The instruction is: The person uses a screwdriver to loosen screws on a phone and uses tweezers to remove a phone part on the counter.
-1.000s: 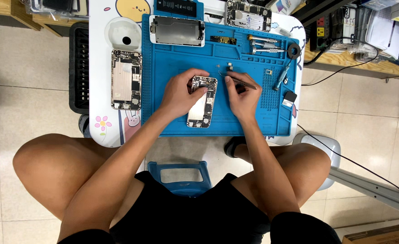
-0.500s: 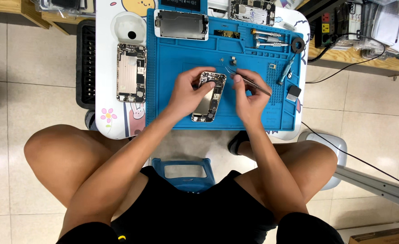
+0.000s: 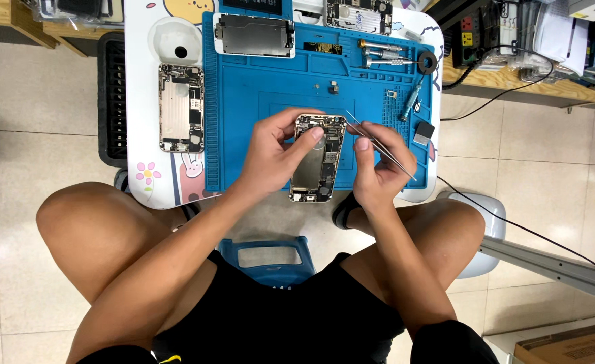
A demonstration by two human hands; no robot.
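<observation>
Blue mat (image 3: pixel 257 87) is covering the white table (image 3: pixel 139 81); my left hand (image 3: pixel 274 152) is gripping the opened phone (image 3: pixel 318 158) at the mat's near edge, my right hand (image 3: pixel 375 165) is pinching tweezers (image 3: pixel 378 143) beside it.

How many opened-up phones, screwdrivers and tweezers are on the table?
Opened-up phones: 3, one held in the left hand at, one at, one at
Screwdrivers: 3
Tweezers: 1, in the right hand
Total: 7
</observation>
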